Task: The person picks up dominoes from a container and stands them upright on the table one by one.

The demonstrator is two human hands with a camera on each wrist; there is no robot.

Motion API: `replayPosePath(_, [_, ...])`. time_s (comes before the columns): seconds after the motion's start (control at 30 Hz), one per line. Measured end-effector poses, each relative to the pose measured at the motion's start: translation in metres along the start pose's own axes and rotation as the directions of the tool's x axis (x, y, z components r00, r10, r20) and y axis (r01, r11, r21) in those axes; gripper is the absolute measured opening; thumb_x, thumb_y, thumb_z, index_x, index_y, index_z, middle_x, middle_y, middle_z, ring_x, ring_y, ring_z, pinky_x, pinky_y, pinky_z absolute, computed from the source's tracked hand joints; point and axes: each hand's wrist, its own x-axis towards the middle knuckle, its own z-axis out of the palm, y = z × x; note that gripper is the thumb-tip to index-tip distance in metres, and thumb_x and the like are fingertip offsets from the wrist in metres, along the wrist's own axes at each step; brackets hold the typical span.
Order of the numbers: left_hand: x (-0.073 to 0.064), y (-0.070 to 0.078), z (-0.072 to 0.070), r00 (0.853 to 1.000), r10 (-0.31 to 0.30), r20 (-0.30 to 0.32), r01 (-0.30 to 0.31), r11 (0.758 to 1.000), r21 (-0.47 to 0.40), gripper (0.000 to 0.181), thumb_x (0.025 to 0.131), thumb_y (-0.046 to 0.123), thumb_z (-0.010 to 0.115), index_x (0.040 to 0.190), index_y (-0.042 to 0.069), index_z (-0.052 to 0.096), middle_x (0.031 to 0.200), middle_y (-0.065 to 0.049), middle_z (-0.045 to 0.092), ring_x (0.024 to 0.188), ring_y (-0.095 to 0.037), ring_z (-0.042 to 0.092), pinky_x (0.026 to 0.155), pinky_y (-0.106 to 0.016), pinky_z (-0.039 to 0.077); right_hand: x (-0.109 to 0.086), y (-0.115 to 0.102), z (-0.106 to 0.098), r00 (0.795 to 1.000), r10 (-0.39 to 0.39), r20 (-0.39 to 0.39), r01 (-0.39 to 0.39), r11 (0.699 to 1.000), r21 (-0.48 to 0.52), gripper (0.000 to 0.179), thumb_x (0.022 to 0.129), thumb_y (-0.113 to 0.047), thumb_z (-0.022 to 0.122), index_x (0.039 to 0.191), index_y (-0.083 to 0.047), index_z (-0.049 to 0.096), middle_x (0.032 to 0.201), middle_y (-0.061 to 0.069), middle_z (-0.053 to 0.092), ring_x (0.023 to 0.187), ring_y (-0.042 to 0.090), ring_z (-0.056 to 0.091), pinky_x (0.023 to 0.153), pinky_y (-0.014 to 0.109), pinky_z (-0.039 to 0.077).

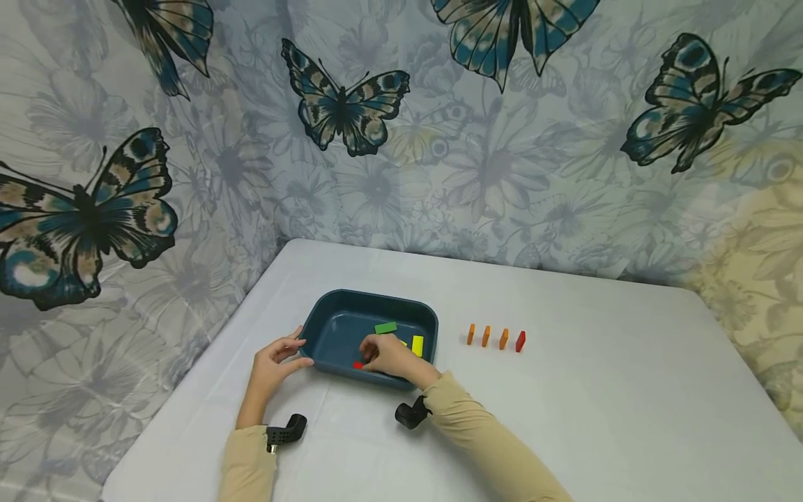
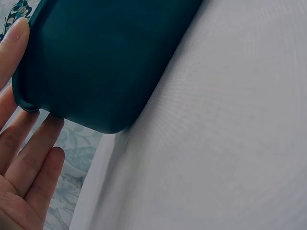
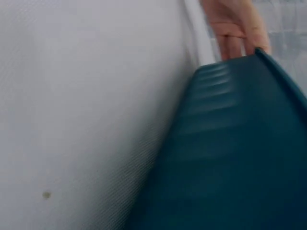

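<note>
On the table (image 1: 596, 397) it looks partway done to me: three orange blocks (image 1: 486, 336) and a red one (image 1: 521, 341) stand in a row, while a green block (image 1: 385, 327), yellow block (image 1: 417, 346) and something red (image 1: 357, 364) remain in the tray (image 1: 339, 335). Left hand (image 1: 274, 360) is spread wide against its corner, right hand (image 1: 390, 354) dips inside, fingers curled, can't tell if they're pinching anything
</note>
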Motion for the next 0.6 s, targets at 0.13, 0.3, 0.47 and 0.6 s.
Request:
replayPosePath(0.13, [0.000, 0.000, -0.003, 1.000, 0.001, 0.013, -0.002, 1.000, 0.018, 0.041, 0.070, 0.006, 0.076, 0.105, -0.009, 0.060, 0.128, -0.015, 0.046, 0.100, -0.029, 0.055, 0.086, -0.037, 0.045, 0.001, 0.001, 0.003, 0.999, -0.001, 0.046, 0.001, 1.000, -0.006, 0.018, 0.075, 0.005, 0.069, 0.091, 0.003, 0.061, 0.076, 0.004, 0.059, 0.071, 0.014, 0.056, 0.062, 0.018, 0.047])
replayPosePath(0.3, [-0.001, 0.012, -0.002, 1.000, 0.005, 0.017, -0.005, 1.000, -0.001, 0.039, 0.070, -0.001, 0.074, 0.103, -0.014, 0.058, 0.128, -0.021, 0.044, 0.099, -0.039, 0.052, 0.080, -0.032, 0.048, 0.002, 0.001, 0.003, 0.995, 0.037, 0.089, -0.036, 0.999, -0.009, 0.014, 0.076, 0.008, 0.066, 0.088, 0.002, 0.063, 0.071, 0.002, 0.058, 0.066, 0.011, 0.054, 0.060, 0.018, 0.047])
replayPosePath(0.47, [-0.001, 0.016, 0.000, 1.000, 0.010, 0.016, -0.010, 1.000, 0.001, 0.039, 0.069, -0.002, 0.074, 0.103, -0.014, 0.058, 0.127, -0.022, 0.045, 0.100, -0.041, 0.052, 0.082, -0.041, 0.046, 0.002, 0.002, 0.002, 0.992, 0.056, 0.114, -0.056, 0.998, -0.006, 0.016, 0.076, 0.010, 0.064, 0.090, 0.003, 0.064, 0.072, 0.004, 0.059, 0.065, 0.010, 0.053, 0.058, 0.018, 0.047])
replayPosePath(0.6, [0.002, 0.006, -0.001, 1.000, 0.008, 0.025, -0.009, 1.000, 0.018, 0.040, 0.070, 0.001, 0.075, 0.104, -0.011, 0.059, 0.128, -0.017, 0.046, 0.101, -0.033, 0.054, 0.085, -0.039, 0.045, 0.002, 0.003, 0.001, 0.991, 0.052, 0.126, -0.051, 0.999, -0.012, 0.017, 0.076, 0.011, 0.063, 0.091, 0.003, 0.064, 0.074, 0.007, 0.060, 0.065, 0.010, 0.053, 0.058, 0.018, 0.046])
